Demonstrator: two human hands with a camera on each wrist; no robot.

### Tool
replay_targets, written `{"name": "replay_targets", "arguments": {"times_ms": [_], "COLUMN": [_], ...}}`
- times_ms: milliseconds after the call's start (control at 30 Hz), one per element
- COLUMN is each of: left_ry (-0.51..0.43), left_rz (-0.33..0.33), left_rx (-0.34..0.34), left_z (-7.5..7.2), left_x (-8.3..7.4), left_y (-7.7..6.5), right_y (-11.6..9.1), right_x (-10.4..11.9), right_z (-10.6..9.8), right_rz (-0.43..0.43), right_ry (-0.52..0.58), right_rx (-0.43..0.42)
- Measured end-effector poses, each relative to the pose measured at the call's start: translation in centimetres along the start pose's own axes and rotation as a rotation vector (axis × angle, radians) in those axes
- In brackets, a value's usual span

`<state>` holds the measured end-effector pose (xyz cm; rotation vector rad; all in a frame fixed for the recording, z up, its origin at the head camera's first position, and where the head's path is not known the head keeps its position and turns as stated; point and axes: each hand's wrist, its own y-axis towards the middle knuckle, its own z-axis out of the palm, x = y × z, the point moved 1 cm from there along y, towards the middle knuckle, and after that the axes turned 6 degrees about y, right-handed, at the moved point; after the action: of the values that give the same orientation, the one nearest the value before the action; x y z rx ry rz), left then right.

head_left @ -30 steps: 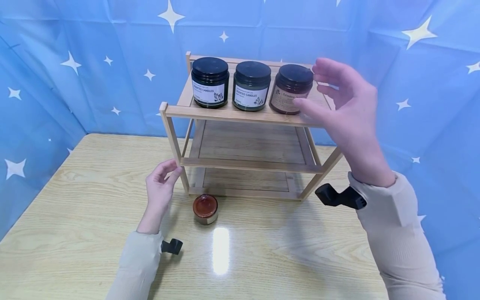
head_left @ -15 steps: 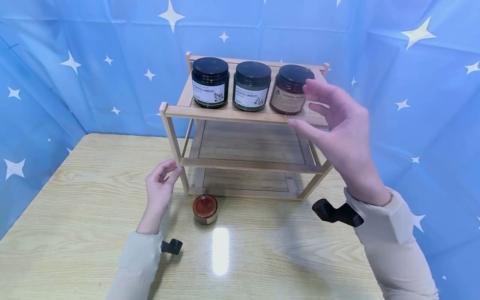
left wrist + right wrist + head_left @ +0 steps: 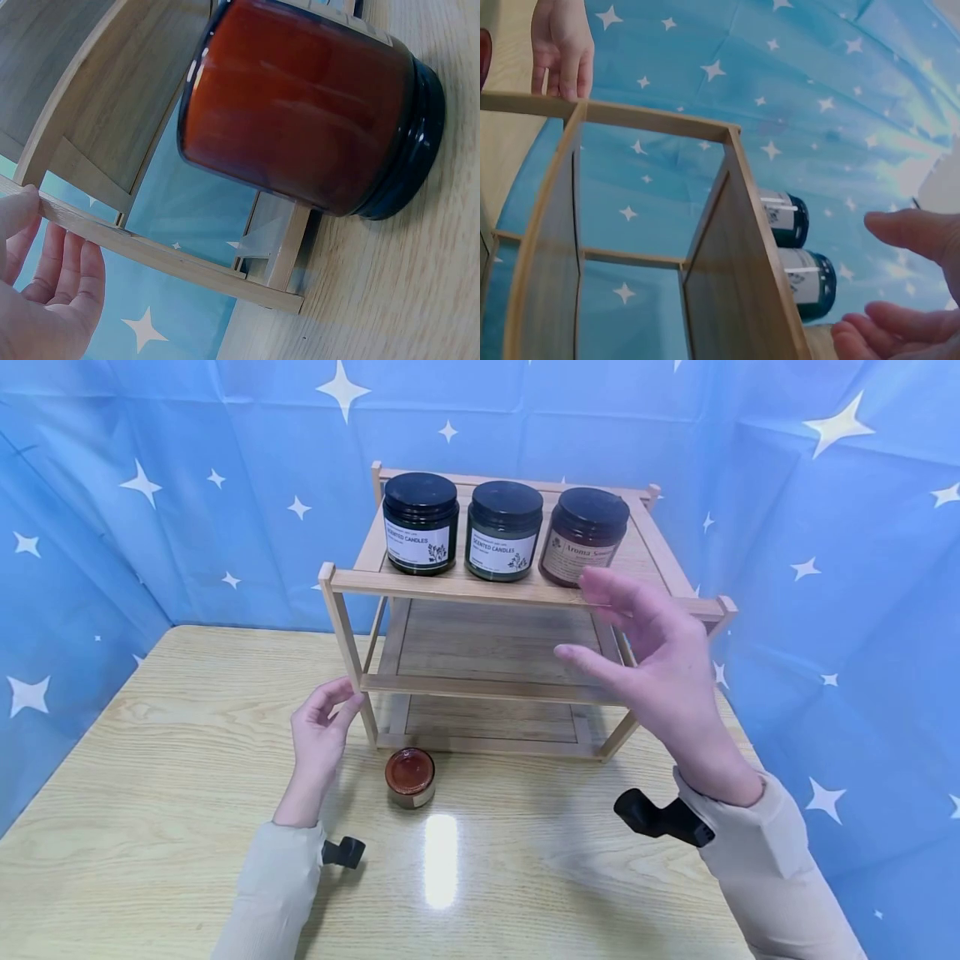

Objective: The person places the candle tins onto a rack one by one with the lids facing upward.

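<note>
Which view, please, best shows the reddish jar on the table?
The left wrist view: the jar appears large and close, dark lid down on the table. The head view shows it smaller, from above; the right wrist view, at most a sliver at the left edge.

rack (image 3: pixel 450 588): pale tan wood grain
left jar on rack (image 3: pixel 420 527): black lid, blackish-green glass, white sprigged label
middle jar on rack (image 3: pixel 502 532): black lid, dark green glass, white sprigged label
right jar on rack (image 3: pixel 582 533): black lid, red-brown glass, beige label
jar before rack (image 3: pixel 410 775): amber-red, black lid
table under rack (image 3: pixel 187 752): pale yellow wood grain
curtain behind rack (image 3: pixel 240 427): blue, white stars
</note>
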<state>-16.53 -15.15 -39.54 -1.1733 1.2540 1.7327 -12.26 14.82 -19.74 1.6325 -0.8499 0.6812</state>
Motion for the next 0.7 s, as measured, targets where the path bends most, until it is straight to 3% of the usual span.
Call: {"name": "replay_targets", "arguments": {"times_ms": [333,700], "left_ry": [0.015,0.025], "left_rz": [-0.014,0.008], "left_rx": [-0.004,0.001], "left_z": [-0.1,0.0], "left_x": [-0.1,-0.1], "left_y": [0.0,0.0], "right_y": [-2.1,-4.6], "right_x": [-1.3,-4.0], "right_z": [1.0,2.2], "right_rz": [-0.047,0.040], "right_ry": [-0.006,0.049], "right_rx": [0.072,0.134]}}
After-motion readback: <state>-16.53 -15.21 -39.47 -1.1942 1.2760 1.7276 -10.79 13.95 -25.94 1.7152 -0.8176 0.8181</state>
